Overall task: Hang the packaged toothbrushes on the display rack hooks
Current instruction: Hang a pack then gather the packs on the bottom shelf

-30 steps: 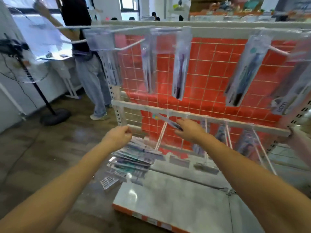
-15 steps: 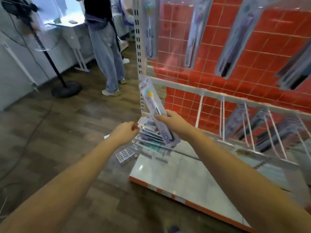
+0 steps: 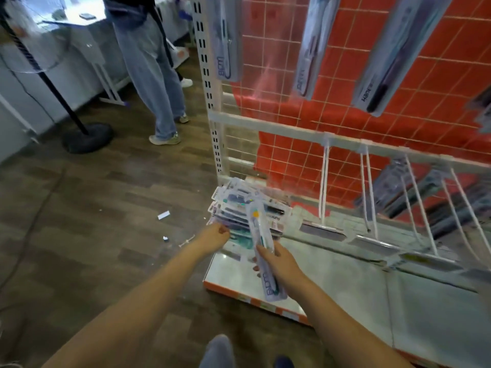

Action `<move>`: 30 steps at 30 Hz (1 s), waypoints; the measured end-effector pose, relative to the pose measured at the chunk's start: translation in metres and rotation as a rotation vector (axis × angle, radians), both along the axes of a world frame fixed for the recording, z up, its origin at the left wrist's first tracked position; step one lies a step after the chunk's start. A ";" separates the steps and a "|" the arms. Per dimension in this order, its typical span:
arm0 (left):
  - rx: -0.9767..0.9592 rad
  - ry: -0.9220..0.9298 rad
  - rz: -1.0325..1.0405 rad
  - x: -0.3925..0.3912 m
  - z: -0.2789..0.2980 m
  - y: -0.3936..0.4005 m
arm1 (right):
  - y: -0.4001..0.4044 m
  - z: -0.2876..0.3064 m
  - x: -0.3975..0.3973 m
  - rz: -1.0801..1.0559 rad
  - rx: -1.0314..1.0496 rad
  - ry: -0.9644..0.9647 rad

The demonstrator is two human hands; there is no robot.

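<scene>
- A packaged toothbrush [image 3: 261,245] is being held in the right hand [image 3: 279,264], the fingers curled round the lower half of the pack, its head end pointing up toward the rack [image 3: 265,128].
- The left hand [image 3: 215,239] is being held at the near edge of a stack [image 3: 247,211] of packs; its fingers are curled, but whether a pack is actually being pinched cannot be told.
- The stack is lying on the rack's base shelf [image 3: 345,282], beside the white upright [image 3: 210,83], and is serving as the supply pile.
- Packs are already being displayed higher up: one [image 3: 225,41] by the upright, two more [image 3: 316,46] [image 3: 393,54] against the red grid, with others blurred at lower right.
- Bare white hooks [image 3: 324,181] are being left free on the lower bar, judged the likely target for the held pack.
- Risk is being judged as follows: the hang hole at the pack's top is not visible, so the hook tip could be missed and the pack dropped.
- With the pack being held low, its top could be swinging or flexing as it is being raised, and a neighbouring hook could be snagged.
- The stack looks loosely fanned; were it being nudged by the left hand, packs could be sent sliding off the shelf edge onto the floor [image 3: 93,208].
- Another person [image 3: 148,67] is standing near the rack's left end, so a bump to the frame is being counted a lesser hazard.
</scene>
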State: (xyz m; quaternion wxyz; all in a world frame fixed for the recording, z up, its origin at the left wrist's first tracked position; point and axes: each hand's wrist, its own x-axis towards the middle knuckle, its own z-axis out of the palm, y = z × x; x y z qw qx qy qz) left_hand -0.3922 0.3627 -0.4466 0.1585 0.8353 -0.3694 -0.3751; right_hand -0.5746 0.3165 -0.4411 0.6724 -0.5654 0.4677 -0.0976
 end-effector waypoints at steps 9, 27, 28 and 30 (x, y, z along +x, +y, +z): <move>0.044 0.456 0.293 0.024 -0.042 -0.036 | -0.003 -0.032 0.000 -0.344 0.056 0.013; -0.049 0.902 0.671 0.025 -0.088 -0.096 | 0.003 -0.069 0.017 -0.513 0.184 -0.068; -0.048 0.898 0.659 0.025 -0.088 -0.095 | 0.004 -0.069 0.016 -0.521 0.184 -0.076; -0.037 0.891 0.638 0.025 -0.090 -0.092 | 0.005 -0.069 0.015 -0.522 0.180 -0.075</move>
